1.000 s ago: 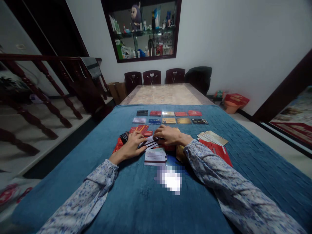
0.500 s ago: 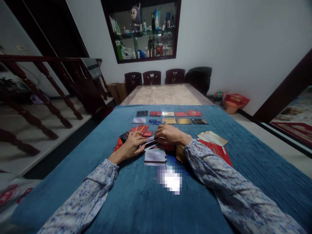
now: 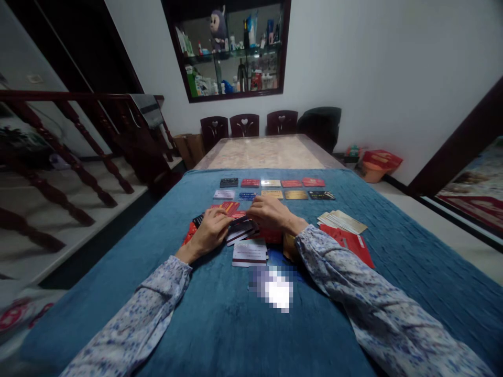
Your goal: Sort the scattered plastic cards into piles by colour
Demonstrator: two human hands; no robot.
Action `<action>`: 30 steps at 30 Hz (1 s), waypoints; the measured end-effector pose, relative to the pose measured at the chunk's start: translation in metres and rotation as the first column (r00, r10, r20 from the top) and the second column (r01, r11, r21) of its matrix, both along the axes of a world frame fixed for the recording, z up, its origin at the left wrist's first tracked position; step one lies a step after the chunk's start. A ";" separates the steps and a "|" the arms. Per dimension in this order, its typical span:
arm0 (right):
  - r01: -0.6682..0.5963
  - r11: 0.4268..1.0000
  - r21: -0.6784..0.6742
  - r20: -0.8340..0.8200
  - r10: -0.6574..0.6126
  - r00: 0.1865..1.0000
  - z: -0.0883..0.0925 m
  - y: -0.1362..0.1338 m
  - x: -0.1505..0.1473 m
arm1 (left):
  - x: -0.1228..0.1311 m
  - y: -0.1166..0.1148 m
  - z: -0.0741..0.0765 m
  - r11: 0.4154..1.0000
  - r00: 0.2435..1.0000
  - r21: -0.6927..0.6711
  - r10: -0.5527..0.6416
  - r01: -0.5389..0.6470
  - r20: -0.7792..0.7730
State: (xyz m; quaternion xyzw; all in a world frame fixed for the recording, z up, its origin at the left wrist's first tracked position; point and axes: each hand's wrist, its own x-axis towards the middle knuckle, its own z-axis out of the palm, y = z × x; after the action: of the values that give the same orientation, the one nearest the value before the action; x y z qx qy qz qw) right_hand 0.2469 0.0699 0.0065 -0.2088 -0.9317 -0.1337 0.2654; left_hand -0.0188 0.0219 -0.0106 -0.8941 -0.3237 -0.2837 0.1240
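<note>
- Dark card (image 3: 238,220) is sitting between left hand (image 3: 211,231) and right hand (image 3: 271,213), above striped cards (image 3: 240,233).
- Curled fingers are resting at its ends; whether clamped, I cannot tell.

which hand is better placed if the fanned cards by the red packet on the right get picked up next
Probably the right hand: the fanned cards lie on its side, nearer to it. The left hand is farther off, with the right hand in between.

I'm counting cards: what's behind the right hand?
Beyond the right hand, two rows of cards show on the blue cloth. The hand partly covers a blue card in the nearer row; whatever lies under its palm is hidden.
</note>
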 end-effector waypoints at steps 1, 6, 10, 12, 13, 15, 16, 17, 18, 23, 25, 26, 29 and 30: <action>0.001 1.000 0.006 -0.011 -0.001 1.000 0.001 -0.001 0.000 | 0.000 0.001 0.000 1.000 1.000 0.010 0.000 0.000 0.018; 0.037 0.999 -0.019 -0.044 -0.037 0.998 0.003 -0.004 0.000 | 0.001 0.000 0.000 1.000 0.997 0.007 0.024 -0.024 0.079; 0.057 0.996 -0.076 -0.068 -0.062 0.996 0.002 -0.003 0.000 | 0.002 -0.001 0.001 0.997 0.990 -0.020 0.080 -0.078 0.120; 0.074 0.992 -0.099 -0.076 -0.081 0.994 0.000 -0.003 -0.001 | 0.002 -0.001 0.001 0.996 0.987 -0.033 0.092 -0.088 0.129; 0.083 0.990 -0.110 -0.077 -0.092 0.993 -0.001 -0.003 -0.002 | 0.002 -0.001 0.001 0.995 0.987 -0.038 0.092 -0.088 0.131; 0.100 0.986 -0.132 -0.067 -0.109 0.992 -0.002 -0.004 -0.003 | 0.003 -0.002 0.002 0.995 0.987 -0.047 0.093 -0.087 0.132; 0.104 0.985 -0.140 -0.058 -0.113 0.992 -0.002 -0.004 -0.003 | 0.003 -0.003 0.002 0.995 0.987 -0.051 0.095 -0.089 0.129; 0.106 0.983 -0.147 -0.046 -0.114 0.992 -0.002 -0.005 -0.003 | 0.004 -0.004 0.003 0.994 0.987 -0.055 0.099 -0.093 0.123; 0.107 0.982 -0.152 -0.032 -0.114 0.993 -0.002 -0.005 -0.003 | 0.005 -0.004 0.004 0.993 0.988 -0.061 0.104 -0.097 0.113; 0.136 0.973 -0.189 0.034 -0.132 0.991 0.001 -0.011 -0.004 | 0.006 -0.007 0.005 0.990 0.990 -0.063 0.128 -0.124 0.066; 0.166 0.965 -0.202 0.053 -0.159 0.986 0.001 -0.013 -0.005 | 0.005 -0.008 0.005 0.990 0.990 -0.055 0.130 -0.127 0.053; 0.180 0.962 -0.205 0.063 -0.171 0.983 0.001 -0.013 -0.005 | 0.005 -0.009 0.005 0.990 0.990 -0.058 0.132 -0.130 0.042; 0.222 0.952 -0.212 0.104 -0.204 0.973 0.000 -0.015 -0.009 | 0.005 -0.010 0.004 0.984 0.987 -0.079 0.160 -0.159 0.006; 0.241 0.945 -0.219 0.119 -0.220 0.968 0.000 -0.016 -0.010 | 0.006 -0.011 0.004 0.981 0.985 -0.085 0.175 -0.174 -0.004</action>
State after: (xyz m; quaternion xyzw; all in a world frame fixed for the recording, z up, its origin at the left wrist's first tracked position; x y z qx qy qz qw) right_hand 0.2372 0.0536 0.0060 -0.3394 -0.9215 -0.0635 0.1779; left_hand -0.0130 0.0113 -0.0069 -0.8663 -0.4127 -0.2591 0.1098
